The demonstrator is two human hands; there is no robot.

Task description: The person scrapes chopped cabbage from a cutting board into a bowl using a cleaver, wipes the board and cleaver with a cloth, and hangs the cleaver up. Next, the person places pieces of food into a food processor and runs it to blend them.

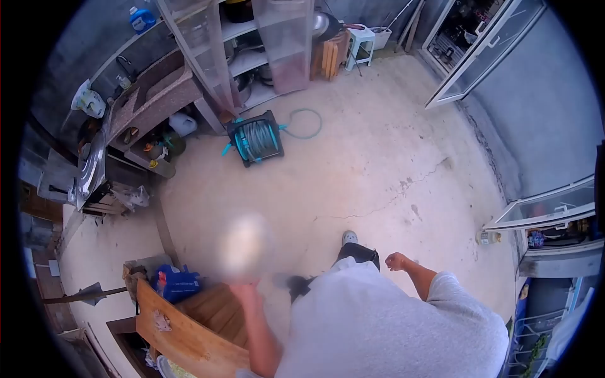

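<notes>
My left hand (244,282) is raised in front of me beside the wooden bench. A pale, blurred patch (242,244) covers its fingers, so I cannot make out what it holds, if anything. Out to my right side, over the concrete floor, is my right hand (396,261). Its fingers are curled in, and nothing shows in them. One grey shoe (350,237) pokes out below me. Ahead stands a hose reel (255,140), black and turquoise, with a loop of hose lying on the floor.
A wooden bench (189,334) with a blue bag (176,283) is at lower left. Left are a stone sink (148,101) and a stove (94,167). Shelving with pots (252,63) stands behind the reel, near a white stool (360,47). An opened glazed door (482,57) juts out at right.
</notes>
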